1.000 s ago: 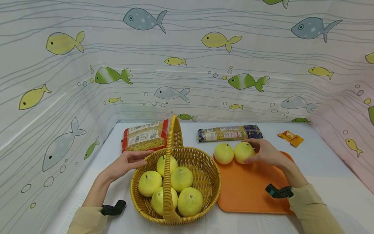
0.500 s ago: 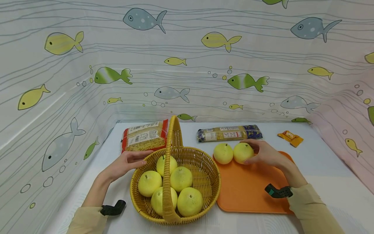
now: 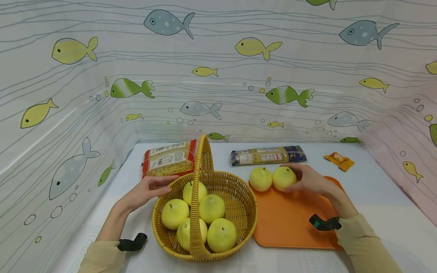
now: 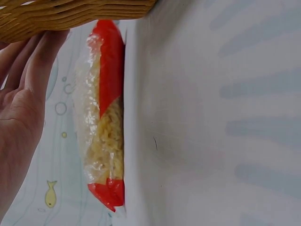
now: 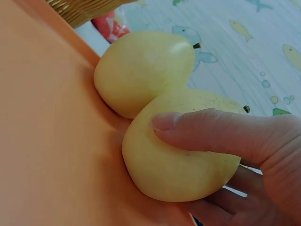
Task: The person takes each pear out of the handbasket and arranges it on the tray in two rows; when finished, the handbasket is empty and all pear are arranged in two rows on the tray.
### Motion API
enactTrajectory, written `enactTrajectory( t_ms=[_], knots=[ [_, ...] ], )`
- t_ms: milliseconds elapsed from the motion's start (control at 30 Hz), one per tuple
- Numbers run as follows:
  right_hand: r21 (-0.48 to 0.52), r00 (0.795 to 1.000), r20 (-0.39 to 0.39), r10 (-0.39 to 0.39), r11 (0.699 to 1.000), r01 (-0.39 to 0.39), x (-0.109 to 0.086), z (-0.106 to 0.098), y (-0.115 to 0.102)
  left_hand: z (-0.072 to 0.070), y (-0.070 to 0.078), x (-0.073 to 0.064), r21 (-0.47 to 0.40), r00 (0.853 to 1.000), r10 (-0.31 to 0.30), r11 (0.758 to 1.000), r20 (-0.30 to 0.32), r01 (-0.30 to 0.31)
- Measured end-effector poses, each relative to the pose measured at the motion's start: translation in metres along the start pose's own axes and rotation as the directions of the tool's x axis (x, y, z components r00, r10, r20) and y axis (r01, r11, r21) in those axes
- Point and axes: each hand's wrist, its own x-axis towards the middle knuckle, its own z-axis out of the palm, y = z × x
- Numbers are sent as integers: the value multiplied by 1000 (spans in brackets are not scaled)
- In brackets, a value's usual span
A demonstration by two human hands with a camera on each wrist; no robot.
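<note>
A golden wicker basket (image 3: pixel 235 206) with a tall handle holds several round yellow-green pears (image 3: pixel 222 235). At its left rim, my left hand (image 3: pixel 145 193) rests with fairly straight fingers; the left wrist view has those fingers (image 4: pixel 40 63) against the outer wall. On an orange tray (image 3: pixel 283 223), two more pears sit side by side at the back left corner. My right hand (image 3: pixel 308 178) grips the right-hand pear (image 5: pixel 174 165), thumb across its near side and other fingers partly hidden behind it. The other pear (image 5: pixel 141 70) touches it.
Behind the basket lies a red-edged bag of pasta (image 3: pixel 168 159). A long pack of noodles (image 3: pixel 268 155) lies behind the two pears, and a small orange wrapped packet (image 3: pixel 339 161) at the back right. Fish-patterned sheeting (image 3: pixel 218 94) walls the table.
</note>
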Motion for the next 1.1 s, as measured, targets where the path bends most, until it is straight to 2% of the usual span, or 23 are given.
enactTrajectory(
  t_ms=[300, 533, 767, 933, 1100],
  knots=[
    [2, 1000, 5, -4, 1000, 4, -1, -1, 0, 0, 0, 0, -26, 1000, 0, 1000, 2, 0],
    [-23, 1000, 10, -8, 1000, 9, -2, -2, 1, 1, 1, -1, -14, 1000, -1, 1000, 0, 1],
    [-26, 1000, -3, -2, 1000, 2, -4, -3, -1, 0, 1, -1, 2, 1000, 13, 1000, 3, -13],
    [-37, 1000, -15, -7, 999, 7, -6, -5, -6, 1, 1, -1, 4, 1000, -12, 1000, -13, 12],
    [-37, 999, -45, -28, 999, 26, -8, -7, -9, 1, 2, -1, 3, 1000, -13, 1000, -16, 13]
  ],
)
